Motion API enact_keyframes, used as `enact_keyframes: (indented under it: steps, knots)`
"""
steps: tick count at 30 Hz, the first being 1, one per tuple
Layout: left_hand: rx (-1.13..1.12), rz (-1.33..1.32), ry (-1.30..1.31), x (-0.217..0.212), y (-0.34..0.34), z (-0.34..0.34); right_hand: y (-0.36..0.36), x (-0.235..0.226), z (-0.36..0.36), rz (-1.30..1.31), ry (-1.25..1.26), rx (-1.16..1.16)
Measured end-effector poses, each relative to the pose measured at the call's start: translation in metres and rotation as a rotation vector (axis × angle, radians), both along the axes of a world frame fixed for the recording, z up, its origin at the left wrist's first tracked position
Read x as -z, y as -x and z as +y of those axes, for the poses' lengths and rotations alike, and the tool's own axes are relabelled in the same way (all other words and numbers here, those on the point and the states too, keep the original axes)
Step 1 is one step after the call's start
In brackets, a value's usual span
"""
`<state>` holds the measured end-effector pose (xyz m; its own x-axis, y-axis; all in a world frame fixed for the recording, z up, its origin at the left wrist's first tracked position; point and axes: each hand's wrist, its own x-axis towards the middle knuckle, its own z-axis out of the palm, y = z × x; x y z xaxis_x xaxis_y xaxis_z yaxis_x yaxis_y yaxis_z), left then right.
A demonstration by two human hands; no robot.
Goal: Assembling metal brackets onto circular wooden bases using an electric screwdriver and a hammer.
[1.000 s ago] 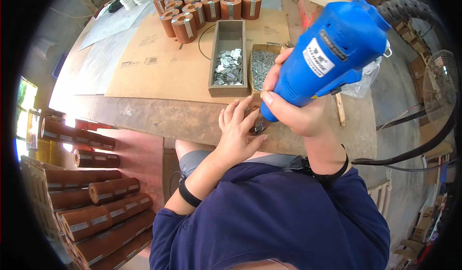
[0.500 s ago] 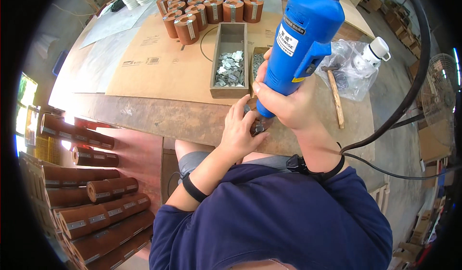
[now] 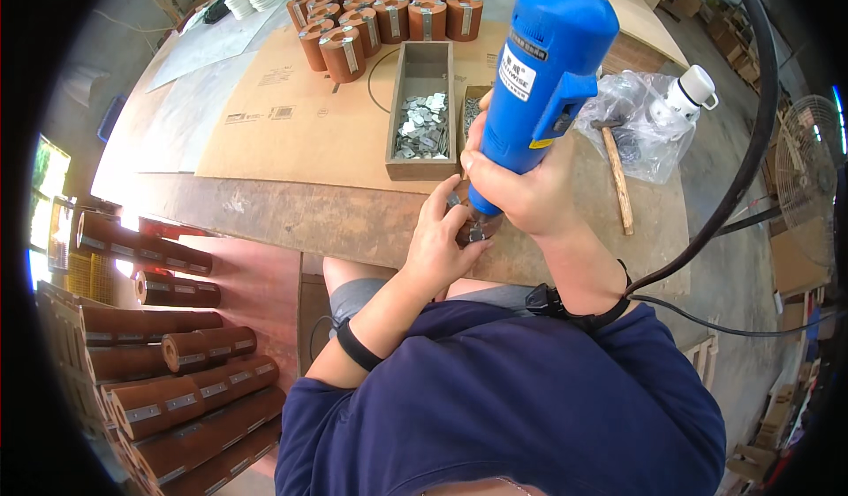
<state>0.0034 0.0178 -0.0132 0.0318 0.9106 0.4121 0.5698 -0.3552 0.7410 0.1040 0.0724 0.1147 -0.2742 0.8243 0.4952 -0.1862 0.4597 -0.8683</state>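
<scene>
My right hand (image 3: 523, 194) is wrapped round a blue power screwdriver (image 3: 552, 63), which is held upright over the table's near edge. The tip points down between the fingers of my left hand (image 3: 435, 242). Thumb and fingers there are curled round a small dark brown workpiece with a shiny metal plate (image 3: 477, 233) on it. The hand and the tool hide most of that workpiece. Just beyond the left hand lies a long wooden box (image 3: 422, 171) with many loose metal plates (image 3: 424, 125) in it.
A smaller tray of screws (image 3: 472, 107) is partly behind the screwdriver. To the right lie a hammer (image 3: 617, 178) and a plastic bag with a white bottle (image 3: 689, 94). Brown cylinders (image 3: 343, 54) crowd the far side; longer brown cylinders (image 3: 190, 394) are stacked lower left. A thick cable (image 3: 755, 160) hangs at right.
The screwdriver has shifted slightly to the left, and my right hand with it. My left hand stays almost in place on the workpiece.
</scene>
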Motion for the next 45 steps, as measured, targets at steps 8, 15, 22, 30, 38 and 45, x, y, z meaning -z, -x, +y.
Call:
enact_keyframes:
  steps: [8,15,22,30,38,45]
  knots:
    - [-0.008,-0.014,0.03,0.0,0.0,0.0,-0.005,0.001,-0.002,0.052,0.031,-0.075]
    - [-0.022,0.037,0.021,-0.009,0.002,-0.003,-0.022,0.002,0.002,0.157,0.084,-0.077]
    - [0.078,0.083,0.009,-0.015,0.013,-0.003,-0.084,0.026,0.032,0.493,0.254,0.076]
    - [0.066,0.12,0.06,-0.027,0.004,-0.005,-0.161,0.097,0.051,0.588,0.62,0.389]
    - [0.001,0.325,-0.006,-0.019,-0.001,0.003,-0.199,0.175,0.056,0.634,0.754,0.566]
    - [0.062,0.281,0.154,-0.041,0.047,-0.008,-0.199,0.19,0.055,0.577,0.793,0.622]
